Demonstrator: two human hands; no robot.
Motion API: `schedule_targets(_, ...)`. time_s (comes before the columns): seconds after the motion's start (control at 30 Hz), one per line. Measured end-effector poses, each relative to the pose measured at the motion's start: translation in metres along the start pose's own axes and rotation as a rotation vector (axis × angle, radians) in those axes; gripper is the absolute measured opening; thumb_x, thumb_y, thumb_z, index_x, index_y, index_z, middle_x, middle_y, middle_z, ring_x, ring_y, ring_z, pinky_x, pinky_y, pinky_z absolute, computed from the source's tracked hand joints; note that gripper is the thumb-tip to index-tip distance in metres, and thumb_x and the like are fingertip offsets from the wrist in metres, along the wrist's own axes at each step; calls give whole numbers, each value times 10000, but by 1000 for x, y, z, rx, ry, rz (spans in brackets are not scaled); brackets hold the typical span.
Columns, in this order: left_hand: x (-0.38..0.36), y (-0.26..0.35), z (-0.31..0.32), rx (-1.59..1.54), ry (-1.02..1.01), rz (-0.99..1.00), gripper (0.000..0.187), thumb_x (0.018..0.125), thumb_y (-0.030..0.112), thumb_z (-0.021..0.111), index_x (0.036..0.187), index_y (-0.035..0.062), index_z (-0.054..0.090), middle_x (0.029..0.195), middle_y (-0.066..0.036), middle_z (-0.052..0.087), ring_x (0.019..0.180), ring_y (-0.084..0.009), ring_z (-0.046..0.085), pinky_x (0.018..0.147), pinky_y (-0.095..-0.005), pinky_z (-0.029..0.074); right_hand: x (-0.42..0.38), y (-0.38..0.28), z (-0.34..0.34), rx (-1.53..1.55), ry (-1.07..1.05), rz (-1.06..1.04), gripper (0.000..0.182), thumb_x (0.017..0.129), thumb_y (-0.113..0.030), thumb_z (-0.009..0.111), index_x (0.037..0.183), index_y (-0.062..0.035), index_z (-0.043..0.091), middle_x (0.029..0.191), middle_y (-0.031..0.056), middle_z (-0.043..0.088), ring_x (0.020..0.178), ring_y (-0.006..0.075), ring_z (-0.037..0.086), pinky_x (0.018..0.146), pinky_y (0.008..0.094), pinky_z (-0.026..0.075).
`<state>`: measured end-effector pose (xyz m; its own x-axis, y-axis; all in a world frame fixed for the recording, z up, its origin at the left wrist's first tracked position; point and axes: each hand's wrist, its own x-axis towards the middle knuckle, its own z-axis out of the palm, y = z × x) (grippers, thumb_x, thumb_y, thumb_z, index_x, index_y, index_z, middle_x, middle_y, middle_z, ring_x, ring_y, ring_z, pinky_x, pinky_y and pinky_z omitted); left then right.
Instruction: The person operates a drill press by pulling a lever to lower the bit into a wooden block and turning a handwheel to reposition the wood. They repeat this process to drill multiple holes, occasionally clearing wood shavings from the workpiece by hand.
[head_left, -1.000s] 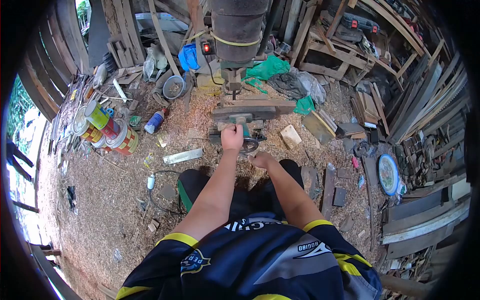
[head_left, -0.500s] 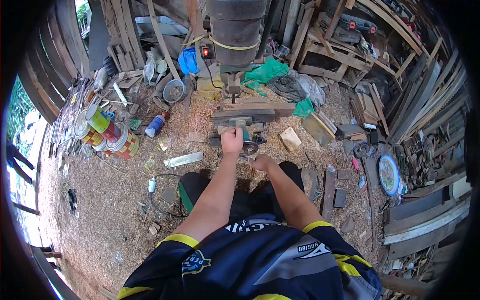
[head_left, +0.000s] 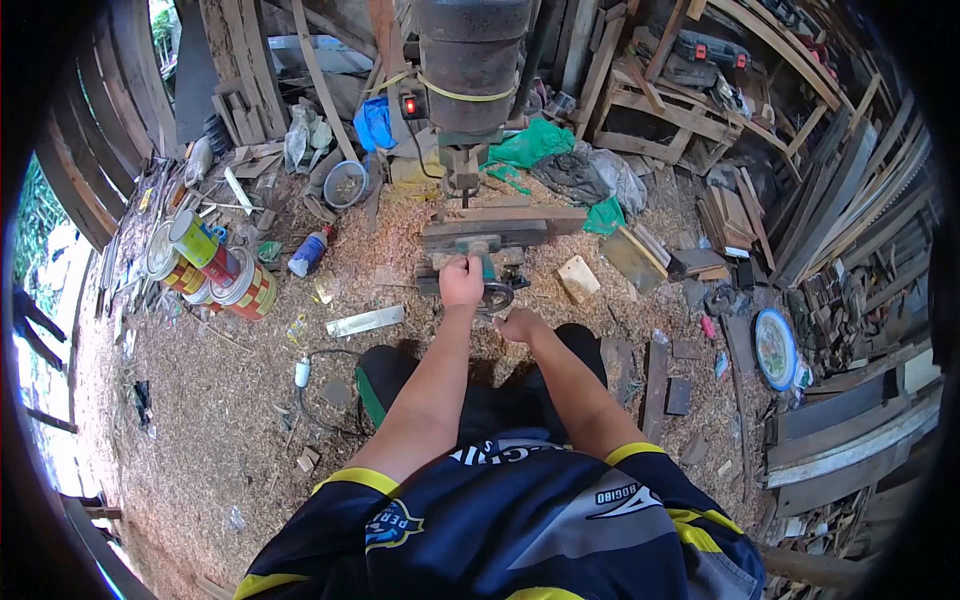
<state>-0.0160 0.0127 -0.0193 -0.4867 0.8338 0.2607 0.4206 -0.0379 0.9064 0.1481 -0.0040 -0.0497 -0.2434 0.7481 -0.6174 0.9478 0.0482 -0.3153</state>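
My left hand (head_left: 461, 280) is closed on a green vise (head_left: 487, 262) that sits on the table of a drill press (head_left: 473, 60). A wooden board (head_left: 500, 225) lies across the vise under the drill bit. My right hand (head_left: 522, 323) is at the round metal handle (head_left: 497, 296) on the vise's near end, fingers curled around it. The press's dark motor housing fills the top middle of the view, with a red light on its left side.
Sawdust covers the ground. Paint cans (head_left: 215, 265) stand to the left, next to a bottle (head_left: 306, 250). A metal strip (head_left: 365, 320) and a cable (head_left: 320, 385) lie near my left leg. Wood scraps and planks (head_left: 850, 230) crowd the right, with a round plate (head_left: 775, 347).
Both hands stay on the vise. My right hand has shifted slightly on the handle; the view has drifted a little.
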Motion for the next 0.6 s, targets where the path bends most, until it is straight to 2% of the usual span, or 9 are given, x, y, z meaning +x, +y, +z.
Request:
schedule_targets(0.1,-1,4,-6,30,-8,10,383,939,276,601,782,-67,663,848,-253,664,799,-453,655,741,-479,520,15,10,16,6,53,-15,748,984,-614,507,1279,52,677,1346,285,646,1297,427,597,1110,472,468)
schedule_targets(0.17,-3,10,-7,4,3,22,387,942,274,597,780,-71,662,847,-259,661,795,-454,653,740,-483,519,26,20,24,-10,89,-42,750,981,-639,495,1189,41,731,1292,294,670,1274,422,612,1101,474,474)
schedule_targets(0.27,-3,11,-8,-6,-13,0,394,945,276,595,782,-78,658,827,-262,652,784,-457,647,735,-483,516,15,21,18,5,86,-91,772,977,-666,477,1124,37,761,1266,299,679,1259,419,622,1095,473,477)
schedule_targets(0.43,-4,15,-10,11,2,20,389,944,261,599,782,-89,645,799,-263,640,766,-461,639,720,-476,510,10,24,14,-19,109,-133,819,974,-700,447,1119,43,758,1229,293,695,1208,433,647,1066,479,494)
schedule_targets(0.5,-3,13,-7,-7,3,25,383,943,251,599,779,-92,640,793,-263,637,764,-461,639,716,-474,509,8,26,9,27,41,-92,897,931,-750,488,1178,82,717,1263,311,676,1250,428,628,1079,457,486)
schedule_targets(0.6,-3,10,-6,-21,-16,63,328,953,197,594,785,-84,623,761,-248,619,719,-417,640,677,-435,496,11,29,12,14,43,-101,897,929,-760,479,1134,74,736,1220,306,696,1216,429,649,1057,462,502)
